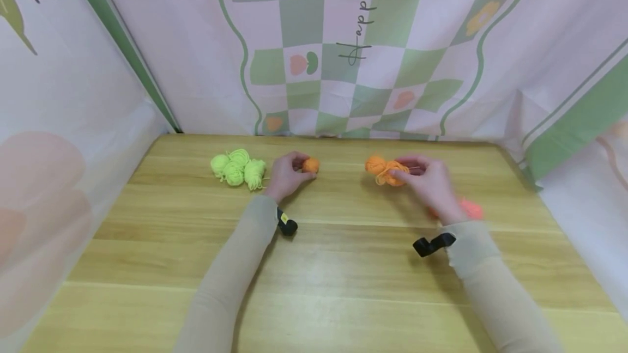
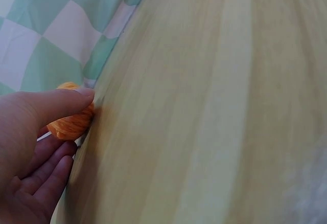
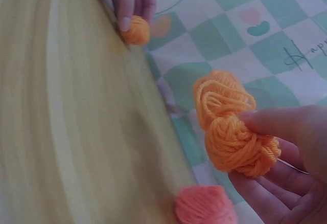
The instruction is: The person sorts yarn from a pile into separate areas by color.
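My left hand (image 1: pixel 287 175) pinches a small orange yarn ball (image 1: pixel 311 165) at the tabletop, thumb on one side and fingers on the other; the left wrist view shows the same ball (image 2: pixel 71 124) under the thumb. Off to the right, my right hand (image 1: pixel 432 181) holds a clump of orange yarn balls (image 1: pixel 376 165) above the table. In the right wrist view this orange clump (image 3: pixel 235 142) shows loose loops and sits between thumb and fingers. Pink yarn (image 1: pixel 472 209) lies by the right wrist, partly hidden by it.
Several lime-green yarn balls (image 1: pixel 234 170) lie together left of the left hand. The wooden table (image 1: pixel 333 271) ends at the back against a checked cloth (image 1: pixel 338 97). More printed cloth (image 1: pixel 73 189) hangs at the left side.
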The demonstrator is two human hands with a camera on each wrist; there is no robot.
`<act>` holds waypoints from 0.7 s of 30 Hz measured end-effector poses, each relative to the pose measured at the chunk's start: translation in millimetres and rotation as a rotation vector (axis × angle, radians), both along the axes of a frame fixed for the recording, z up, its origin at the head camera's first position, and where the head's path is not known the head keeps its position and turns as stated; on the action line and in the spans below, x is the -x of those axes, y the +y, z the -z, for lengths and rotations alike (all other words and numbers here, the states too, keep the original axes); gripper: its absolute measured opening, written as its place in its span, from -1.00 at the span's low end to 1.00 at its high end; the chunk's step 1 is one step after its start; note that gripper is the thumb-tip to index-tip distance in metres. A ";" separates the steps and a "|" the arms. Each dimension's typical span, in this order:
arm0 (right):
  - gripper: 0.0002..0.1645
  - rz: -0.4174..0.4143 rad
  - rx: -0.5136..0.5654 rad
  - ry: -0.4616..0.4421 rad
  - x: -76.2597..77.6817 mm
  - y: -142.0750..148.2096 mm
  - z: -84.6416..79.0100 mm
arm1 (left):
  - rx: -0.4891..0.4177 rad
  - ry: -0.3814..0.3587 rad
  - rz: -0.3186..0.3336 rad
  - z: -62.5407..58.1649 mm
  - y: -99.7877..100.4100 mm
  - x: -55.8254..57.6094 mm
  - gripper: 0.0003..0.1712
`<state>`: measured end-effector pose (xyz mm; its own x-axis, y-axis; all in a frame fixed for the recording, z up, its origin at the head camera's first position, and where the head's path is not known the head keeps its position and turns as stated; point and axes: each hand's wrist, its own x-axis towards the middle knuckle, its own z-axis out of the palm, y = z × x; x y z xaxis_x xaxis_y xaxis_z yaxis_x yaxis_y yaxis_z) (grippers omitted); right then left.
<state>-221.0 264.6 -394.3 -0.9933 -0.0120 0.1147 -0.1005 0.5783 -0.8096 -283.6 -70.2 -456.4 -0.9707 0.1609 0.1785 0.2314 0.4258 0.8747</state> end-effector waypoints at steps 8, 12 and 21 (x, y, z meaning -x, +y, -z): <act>-0.50 -0.047 -0.055 0.031 4.3 -20.2 19.4 | -0.006 -0.014 -0.001 -1.8 0.0 -1.5 -0.47; -0.54 -0.071 -0.031 0.022 7.1 -30.5 25.0 | 0.000 -0.020 -0.003 -2.8 0.0 -1.9 -0.47; -0.53 -0.095 -0.023 -0.040 12.8 -49.3 30.5 | 0.000 -0.017 -0.001 -3.3 -0.3 -2.1 -0.47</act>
<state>-233.9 215.2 -424.8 -0.9914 -0.1082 0.0740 -0.1238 0.5865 -0.8005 -281.5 -70.4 -453.1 -0.9737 0.1600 0.1620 0.2162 0.4262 0.8784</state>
